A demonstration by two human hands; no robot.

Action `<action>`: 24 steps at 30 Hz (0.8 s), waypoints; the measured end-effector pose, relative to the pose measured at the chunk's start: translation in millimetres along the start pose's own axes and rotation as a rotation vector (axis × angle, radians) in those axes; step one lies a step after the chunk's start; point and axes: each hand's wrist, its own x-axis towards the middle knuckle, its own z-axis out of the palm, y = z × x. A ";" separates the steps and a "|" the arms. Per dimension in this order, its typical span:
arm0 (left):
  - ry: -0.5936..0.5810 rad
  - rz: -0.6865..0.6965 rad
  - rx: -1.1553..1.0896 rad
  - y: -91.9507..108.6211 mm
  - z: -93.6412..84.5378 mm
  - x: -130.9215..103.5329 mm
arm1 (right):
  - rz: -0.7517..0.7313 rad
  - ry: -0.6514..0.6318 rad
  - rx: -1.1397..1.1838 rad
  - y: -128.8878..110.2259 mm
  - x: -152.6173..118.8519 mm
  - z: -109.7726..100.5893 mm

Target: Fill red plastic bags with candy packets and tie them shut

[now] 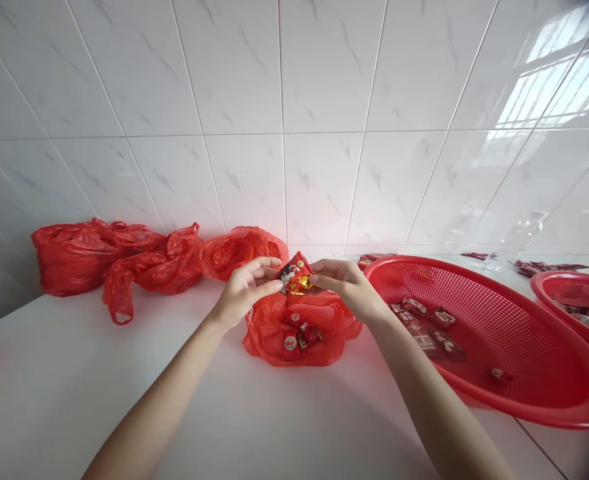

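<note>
Between my two hands is a small red snack packet (297, 270) with black, white and gold parts. My left hand (248, 287) pinches its left side with thumb and fingers, and my right hand (345, 283) grips its right side. Whether the gold piece is part of the same packet or a second wrapped piece, I cannot make out. Just below stands an opened red plastic bag (269, 343), with several small red wrapped packets (299, 333) lying in it.
A large red plastic basket (539, 360) with several packets stands at the right, beside a second red basket (544, 287). Along the tiled wall are red plastic bags (84, 257) on the left, and a clear bottle (519, 237) and loose wrappers (549, 267) on the right.
</note>
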 end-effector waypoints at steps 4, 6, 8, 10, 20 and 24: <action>0.054 -0.001 -0.125 3.8 2.8 -0.8 | -0.028 -0.024 0.097 1.6 0.6 -2.6; 0.086 0.007 -0.155 3.2 7.9 -1.1 | -0.048 -0.014 0.098 2.5 0.9 -3.6; 0.084 0.013 -0.160 0.4 14.1 -1.5 | -0.072 0.027 0.081 1.8 0.5 -4.2; 0.051 0.010 -0.130 -3.3 19.9 -2.4 | -0.090 0.077 0.064 -0.5 -0.7 -4.5; -0.017 0.012 -0.086 -6.8 32.4 -7.4 | -0.180 0.242 0.023 -1.1 -0.1 0.8; -0.031 0.010 -0.137 -11.1 31.9 -6.3 | -0.177 0.254 0.098 0.6 0.6 -0.3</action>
